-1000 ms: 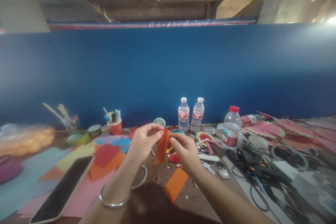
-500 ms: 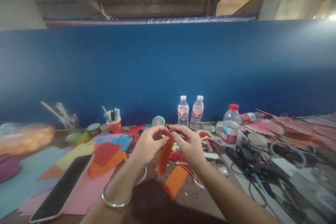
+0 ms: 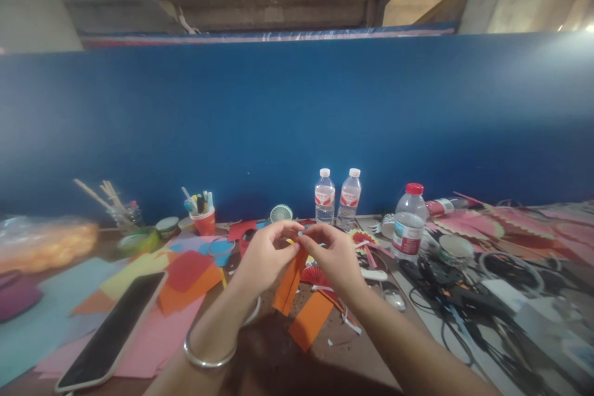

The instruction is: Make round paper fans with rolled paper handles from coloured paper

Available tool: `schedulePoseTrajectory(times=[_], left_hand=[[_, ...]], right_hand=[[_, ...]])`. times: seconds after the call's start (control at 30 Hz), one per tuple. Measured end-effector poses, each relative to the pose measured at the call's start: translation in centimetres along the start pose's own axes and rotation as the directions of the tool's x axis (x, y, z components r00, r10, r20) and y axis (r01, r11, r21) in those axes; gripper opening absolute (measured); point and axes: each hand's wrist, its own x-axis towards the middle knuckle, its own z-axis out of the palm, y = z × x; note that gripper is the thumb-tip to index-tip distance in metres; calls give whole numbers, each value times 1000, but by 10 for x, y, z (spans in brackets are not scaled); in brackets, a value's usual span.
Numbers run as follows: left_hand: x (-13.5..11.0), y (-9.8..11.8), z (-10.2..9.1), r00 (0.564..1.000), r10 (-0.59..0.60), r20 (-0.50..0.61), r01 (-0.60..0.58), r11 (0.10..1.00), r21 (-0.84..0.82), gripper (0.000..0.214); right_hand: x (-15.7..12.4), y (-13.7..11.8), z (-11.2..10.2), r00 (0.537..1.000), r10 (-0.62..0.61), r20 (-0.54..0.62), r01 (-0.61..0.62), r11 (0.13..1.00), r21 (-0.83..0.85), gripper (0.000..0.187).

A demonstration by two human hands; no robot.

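Note:
Between my two hands hangs a narrow strip of orange paper [image 3: 288, 286], creased along its length, its lower end tilted to the left. My left hand [image 3: 268, 255] pinches its upper left edge between thumb and fingers. My right hand [image 3: 335, 258] pinches the top of the strip from the other side, the fingertips of both hands nearly meeting. Just below lies a flat orange paper rectangle [image 3: 310, 320] on the brown table [image 3: 278, 362]. A red folded paper fan [image 3: 314, 275] shows behind my right hand, partly hidden.
A phone [image 3: 114, 331] rests on coloured paper sheets [image 3: 162, 343] at left. Behind stand a cup of pens [image 3: 203, 223], a small fan [image 3: 281, 213] and two water bottles [image 3: 325, 198]. To the right are a red-capped bottle [image 3: 409, 226], tangled black cables [image 3: 459, 297] and pink paper pieces [image 3: 468, 223].
The orange strip has turned slightly, so its lengthwise crease now shows and its lower end sits a little further left. My right fingertips have shifted slightly down and left.

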Motion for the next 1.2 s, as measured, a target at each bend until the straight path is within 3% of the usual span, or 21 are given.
schedulePoseTrajectory(times=[0.2, 0.57, 0.87, 1.03, 1.2], left_hand=[[0, 1, 0, 999, -22, -31, 22, 1000, 0, 26], [1, -3, -1, 997, -77, -30, 77, 997, -18, 33], [2, -2, -2, 995, -89, -49, 86, 995, -49, 34], [1, -1, -3, 994, -96, -43, 92, 992, -85, 34], [-1, 2, -3, 995, -97, -37, 93, 992, -85, 33]], right_hand=[[3, 4, 1, 969, 169, 179, -224, 908, 355, 18], [7, 6, -1, 947, 264, 183, -320, 734, 599, 11], [5, 6, -1, 984, 130, 123, -175, 841, 511, 11], [1, 4, -4, 995, 6, 98, -36, 951, 306, 14], [-1, 3, -5, 994, -62, 90, 51, 991, 123, 16]])
